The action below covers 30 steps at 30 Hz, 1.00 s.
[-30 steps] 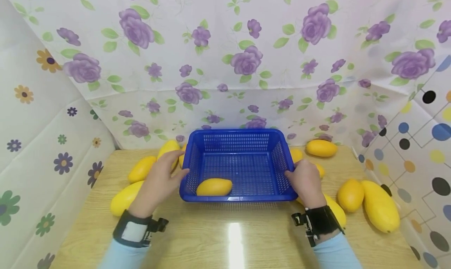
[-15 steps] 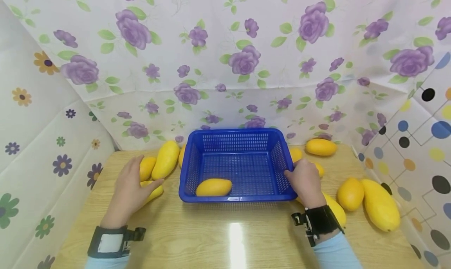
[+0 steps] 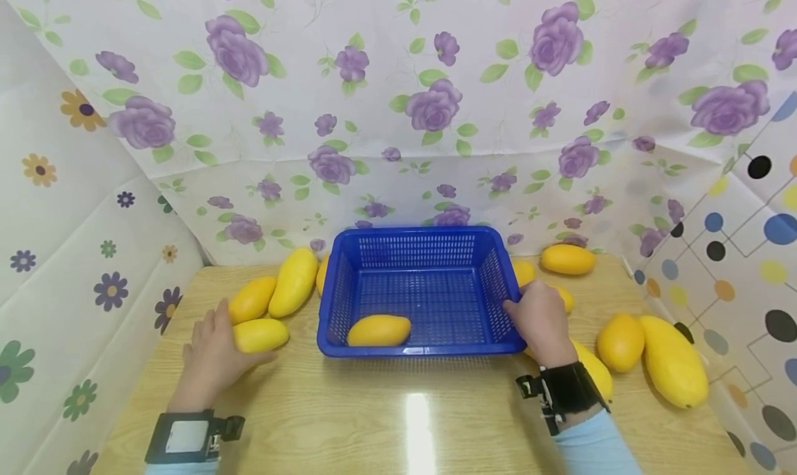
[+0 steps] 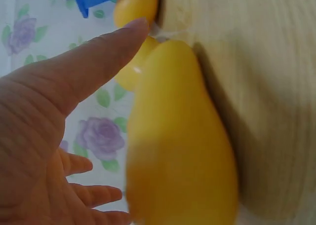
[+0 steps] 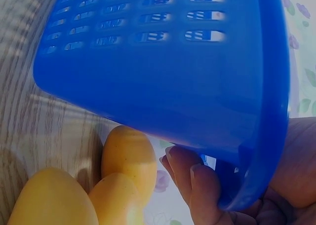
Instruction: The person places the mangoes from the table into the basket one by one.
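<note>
A blue plastic basket stands in the middle of the table in the head view, with one yellow mango lying inside at its near left. My right hand grips the basket's right rim, and the right wrist view shows its fingers curled under the edge. On the left, my left hand is beside another yellow mango. The left wrist view shows that hand's fingers spread, the thumb stretched out over the long mango.
Behind the left hand lie an orange-yellow mango and a longer one. Several more mangoes, such as this large one, lie right of the basket, some partly hidden. Flowered cloth hangs behind the wooden table.
My left hand has moved from the basket's left side leftward, then slightly nearer, to the near left mango. My right hand and the basket have stayed in place.
</note>
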Each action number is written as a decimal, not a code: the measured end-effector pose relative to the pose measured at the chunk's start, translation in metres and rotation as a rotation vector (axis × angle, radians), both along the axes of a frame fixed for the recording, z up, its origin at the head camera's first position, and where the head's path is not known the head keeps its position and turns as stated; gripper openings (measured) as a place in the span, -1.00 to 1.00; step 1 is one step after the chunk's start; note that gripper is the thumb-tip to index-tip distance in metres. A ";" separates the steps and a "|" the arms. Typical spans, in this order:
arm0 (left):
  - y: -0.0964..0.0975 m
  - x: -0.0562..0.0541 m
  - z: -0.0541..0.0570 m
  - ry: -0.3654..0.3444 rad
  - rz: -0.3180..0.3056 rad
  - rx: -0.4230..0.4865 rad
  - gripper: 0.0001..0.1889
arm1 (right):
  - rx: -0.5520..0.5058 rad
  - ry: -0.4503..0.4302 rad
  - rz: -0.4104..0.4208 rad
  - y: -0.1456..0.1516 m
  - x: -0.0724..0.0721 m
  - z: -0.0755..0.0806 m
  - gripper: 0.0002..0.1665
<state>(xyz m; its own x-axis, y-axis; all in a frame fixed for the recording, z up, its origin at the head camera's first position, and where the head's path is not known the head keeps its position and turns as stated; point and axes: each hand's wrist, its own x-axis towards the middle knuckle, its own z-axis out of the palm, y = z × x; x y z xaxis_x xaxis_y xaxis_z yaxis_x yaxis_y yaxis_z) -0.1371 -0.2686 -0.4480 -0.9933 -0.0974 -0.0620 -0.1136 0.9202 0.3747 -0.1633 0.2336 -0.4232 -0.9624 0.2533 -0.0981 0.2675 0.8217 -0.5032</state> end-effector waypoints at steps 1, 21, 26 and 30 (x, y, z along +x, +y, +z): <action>-0.001 0.000 -0.002 -0.011 0.002 0.005 0.56 | 0.002 -0.004 -0.001 0.000 0.000 0.000 -0.65; -0.003 0.009 -0.020 -0.094 -0.007 -0.027 0.40 | 0.015 -0.007 0.006 0.000 0.001 0.000 -0.67; -0.005 0.012 -0.022 -0.130 -0.006 -0.027 0.29 | 0.025 -0.002 0.007 -0.001 0.001 0.001 -0.67; -0.005 0.015 -0.020 -0.155 -0.011 0.006 0.17 | 0.031 0.000 0.009 -0.001 0.001 0.001 -0.67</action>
<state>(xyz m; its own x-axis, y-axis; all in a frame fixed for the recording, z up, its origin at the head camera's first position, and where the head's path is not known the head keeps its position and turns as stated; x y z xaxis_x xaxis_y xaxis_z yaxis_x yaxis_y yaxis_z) -0.1224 -0.2735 -0.4677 -0.9728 -0.0854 -0.2154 -0.1601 0.9196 0.3588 -0.1626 0.2323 -0.4222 -0.9647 0.2475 -0.0901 0.2599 0.8393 -0.4775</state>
